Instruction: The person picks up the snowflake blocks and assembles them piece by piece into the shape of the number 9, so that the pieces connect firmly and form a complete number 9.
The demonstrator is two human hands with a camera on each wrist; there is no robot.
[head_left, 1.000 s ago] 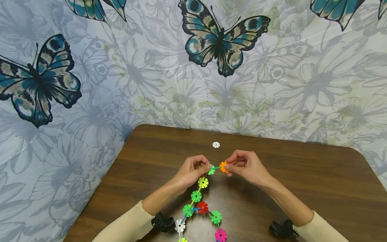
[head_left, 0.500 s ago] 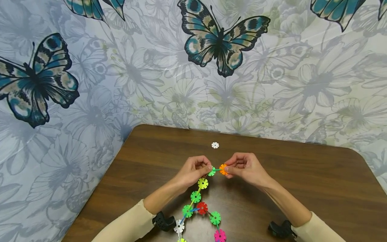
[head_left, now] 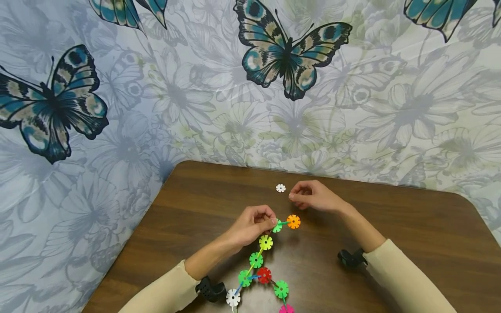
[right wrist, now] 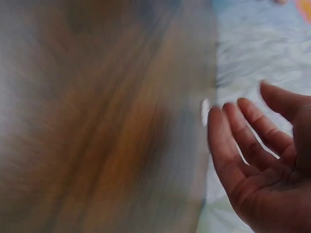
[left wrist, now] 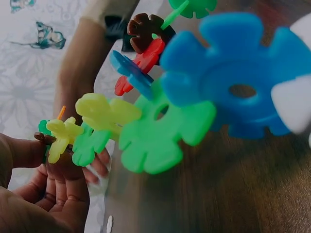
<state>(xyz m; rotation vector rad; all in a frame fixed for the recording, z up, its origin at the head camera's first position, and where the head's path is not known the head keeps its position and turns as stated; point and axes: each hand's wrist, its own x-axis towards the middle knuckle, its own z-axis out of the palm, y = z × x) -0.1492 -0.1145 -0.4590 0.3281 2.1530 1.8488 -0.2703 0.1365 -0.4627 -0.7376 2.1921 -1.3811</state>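
Note:
My left hand (head_left: 253,227) pinches the far end of a chain of interlocking plastic flower discs, by a green disc (head_left: 277,225). An orange disc (head_left: 293,221) is slotted beyond that one and sticks out to the right. Toward me the chain runs through a yellow disc (head_left: 265,242) and green ones, with a branch at a red disc (head_left: 264,275). Close up in the left wrist view are a large blue disc (left wrist: 233,58) and a green disc (left wrist: 160,141). My right hand (head_left: 318,196) holds nothing, its fingers apart and loosely bent, just right of a loose white disc (head_left: 280,188).
The brown wooden table (head_left: 411,230) ends at a wall covering (head_left: 375,113) printed with butterflies and flowers. Black wrist straps sit at both sleeves, the left strap (head_left: 211,289) beside a white disc (head_left: 233,298) of the chain.
My right hand has let go of the orange disc and moved up, away from me, toward the loose white disc. My left hand keeps its pinch on the chain, slightly lower in view.

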